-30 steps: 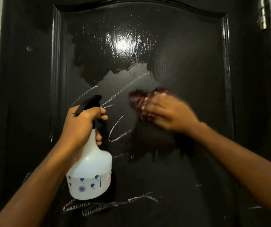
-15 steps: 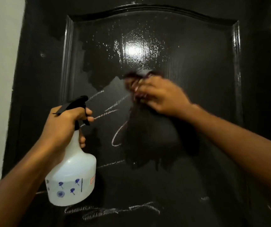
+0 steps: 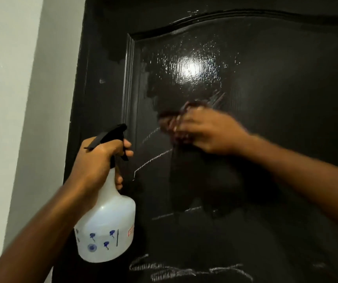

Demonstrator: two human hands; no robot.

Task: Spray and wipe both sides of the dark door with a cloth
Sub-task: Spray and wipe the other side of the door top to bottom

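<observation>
- Fingers (image 3: 127, 153) of the left hand (image 3: 98, 158) are curled round the neck of the spray bottle (image 3: 107, 227), with the forefinger lying across its black trigger.
- On the right hand (image 3: 209, 131) the fingers (image 3: 184, 127) are smeared by motion blur. They clutch a bunched, dark reddish cloth (image 3: 170, 119) and press it flat against the door (image 3: 276, 82).
- That cloth sits on the raised panel just below a bright spot of glare (image 3: 192, 68), above and to the right of the bottle.
- Upright under the left fist, the bottle is in front of the door's left side with its nozzle aimed at the panel. Its body is milky white, with small blue prints and a red label.
- Around the glare the dark panel looks wet and glossy.
- Pale chalky marks (image 3: 153, 158) run across the panel between the two hands, and more scrawl along the bottom.
- Left of the door stands a light wall (image 3: 11, 48).
</observation>
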